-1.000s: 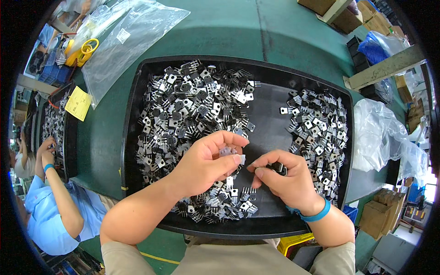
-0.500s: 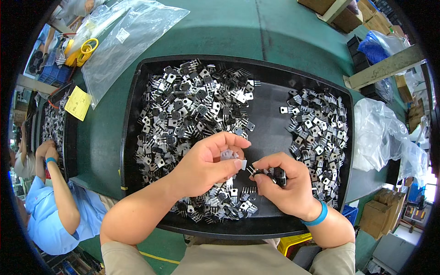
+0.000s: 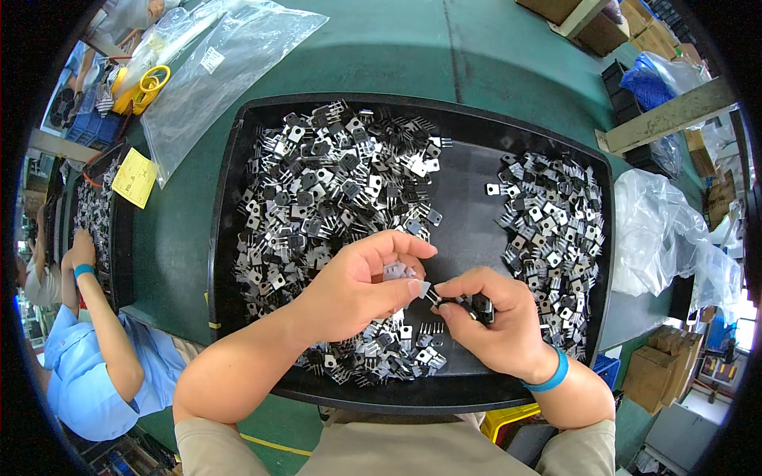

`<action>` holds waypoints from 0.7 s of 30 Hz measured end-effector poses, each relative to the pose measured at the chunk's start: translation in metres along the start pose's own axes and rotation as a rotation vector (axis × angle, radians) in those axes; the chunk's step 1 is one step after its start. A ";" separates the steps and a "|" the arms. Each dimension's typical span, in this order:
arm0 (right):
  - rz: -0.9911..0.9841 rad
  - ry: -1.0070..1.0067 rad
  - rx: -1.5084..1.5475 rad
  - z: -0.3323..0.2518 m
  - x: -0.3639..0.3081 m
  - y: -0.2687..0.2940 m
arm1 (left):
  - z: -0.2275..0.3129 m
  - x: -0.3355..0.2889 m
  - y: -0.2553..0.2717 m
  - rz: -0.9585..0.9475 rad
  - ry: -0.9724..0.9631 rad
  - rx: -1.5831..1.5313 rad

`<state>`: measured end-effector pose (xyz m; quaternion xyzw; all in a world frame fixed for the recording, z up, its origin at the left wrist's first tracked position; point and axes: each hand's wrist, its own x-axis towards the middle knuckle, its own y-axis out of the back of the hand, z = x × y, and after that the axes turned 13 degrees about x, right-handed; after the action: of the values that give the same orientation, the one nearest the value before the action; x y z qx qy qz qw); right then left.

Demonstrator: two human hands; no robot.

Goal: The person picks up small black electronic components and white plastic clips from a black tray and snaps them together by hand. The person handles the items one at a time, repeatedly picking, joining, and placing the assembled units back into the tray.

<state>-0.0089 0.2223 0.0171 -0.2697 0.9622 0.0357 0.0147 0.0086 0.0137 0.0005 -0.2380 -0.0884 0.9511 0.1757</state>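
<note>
My left hand [image 3: 357,278] hovers over the near part of a black tray [image 3: 470,222], thumb and fingers closed on a small pale grey plastic piece [image 3: 425,289]. More such grey pieces [image 3: 398,271] lie in its curled fingers. Close by on the right, my right hand [image 3: 500,321] grips black transistors [image 3: 482,308] with metal legs. One transistor's legs point left from the fingertips and meet the grey piece, or nearly so; contact is hard to tell. A large heap of loose transistors [image 3: 333,182] fills the tray's left side, and a smaller heap of transistors [image 3: 552,230] its right.
The tray stands on a green tabletop [image 3: 381,59]. A clear plastic bag [image 3: 230,71] lies at far left, near a yellow note [image 3: 135,178]. Crumpled plastic [image 3: 655,234] sits right of the tray. A co-worker in a blue shirt [image 3: 111,373] reaches into another tray at left.
My fingertips have come slightly closer, bringing the grey piece up to the transistor's legs. At left, the co-worker's hand has shifted a little farther into the other tray.
</note>
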 end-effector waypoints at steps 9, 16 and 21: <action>-0.034 0.007 -0.007 0.003 0.000 0.000 | 0.000 0.000 0.000 -0.004 0.010 0.027; 0.013 -0.118 -0.020 -0.004 0.000 -0.002 | -0.001 0.000 -0.001 0.022 -0.047 0.116; -0.007 -0.189 -0.003 0.002 -0.001 -0.001 | -0.003 0.000 -0.002 0.015 -0.090 0.174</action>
<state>-0.0072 0.2225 0.0155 -0.2687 0.9554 0.0626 0.1052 0.0107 0.0159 -0.0014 -0.1797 -0.0115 0.9662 0.1843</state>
